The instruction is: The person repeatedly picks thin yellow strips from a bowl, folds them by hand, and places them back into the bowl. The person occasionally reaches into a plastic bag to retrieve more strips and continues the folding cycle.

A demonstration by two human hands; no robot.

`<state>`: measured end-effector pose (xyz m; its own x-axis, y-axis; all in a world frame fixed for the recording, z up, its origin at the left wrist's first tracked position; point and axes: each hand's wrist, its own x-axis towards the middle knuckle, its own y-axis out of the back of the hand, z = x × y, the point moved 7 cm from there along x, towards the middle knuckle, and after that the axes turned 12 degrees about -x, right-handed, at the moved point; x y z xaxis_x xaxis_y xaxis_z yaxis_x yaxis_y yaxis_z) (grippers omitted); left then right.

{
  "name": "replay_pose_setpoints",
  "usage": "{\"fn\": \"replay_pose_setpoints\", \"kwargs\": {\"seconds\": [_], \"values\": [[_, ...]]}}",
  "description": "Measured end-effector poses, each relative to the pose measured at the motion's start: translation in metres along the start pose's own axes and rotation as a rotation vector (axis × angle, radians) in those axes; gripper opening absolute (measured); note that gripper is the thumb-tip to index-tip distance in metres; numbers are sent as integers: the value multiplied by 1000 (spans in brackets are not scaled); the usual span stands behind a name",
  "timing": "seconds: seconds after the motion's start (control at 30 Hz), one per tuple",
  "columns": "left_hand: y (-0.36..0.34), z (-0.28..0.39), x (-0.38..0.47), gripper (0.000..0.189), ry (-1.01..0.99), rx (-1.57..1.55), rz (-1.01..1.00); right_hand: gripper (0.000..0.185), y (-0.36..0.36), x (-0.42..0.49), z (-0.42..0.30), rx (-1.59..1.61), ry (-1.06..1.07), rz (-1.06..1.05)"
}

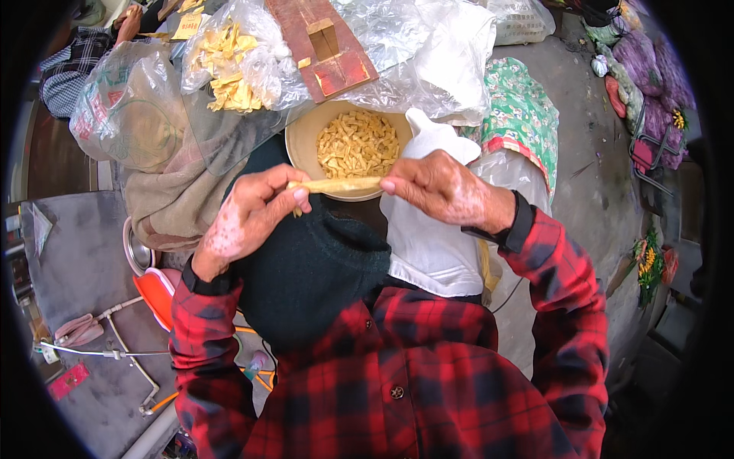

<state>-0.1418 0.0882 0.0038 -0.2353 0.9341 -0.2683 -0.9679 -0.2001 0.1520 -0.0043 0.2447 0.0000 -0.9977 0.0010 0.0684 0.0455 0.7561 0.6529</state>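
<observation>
Between my two hands stretches a narrow yellow rolled strip, possibly bean curd skin. My left hand pinches one end between thumb and fingers, and a small yellow bit shows below those fingertips. At the other end, my right hand grips the strip with thumb and forefinger. Just beyond the strip is a cream-coloured basin, whose front rim it partly crosses in view. Many short yellow rolled pieces lie heaped in the basin. A white cloth hangs below my right hand.
Behind the basin lies a reddish wooden board with a wooden block. Yellow sheets spill from a clear plastic bag at its left. A glass sheet overhangs a brown towel. Another person's hand shows at upper left.
</observation>
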Motion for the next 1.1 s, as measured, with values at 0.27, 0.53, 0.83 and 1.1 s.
{"fn": "replay_pose_setpoints", "kwargs": {"seconds": [0.27,0.53,0.83,1.1], "values": [[43,-18,102,18,-144,-115,154,37,32,67,80,30,-104,84],[74,-35,152,17,-124,-160,176,35,41,106,123,101,-144,108],[85,-45,176,17,-138,-187,193,34,45,122,139,164,-160,83],[82,-70,189,18,-177,-233,296,37,31,115,165,-10,-235,167]]}}
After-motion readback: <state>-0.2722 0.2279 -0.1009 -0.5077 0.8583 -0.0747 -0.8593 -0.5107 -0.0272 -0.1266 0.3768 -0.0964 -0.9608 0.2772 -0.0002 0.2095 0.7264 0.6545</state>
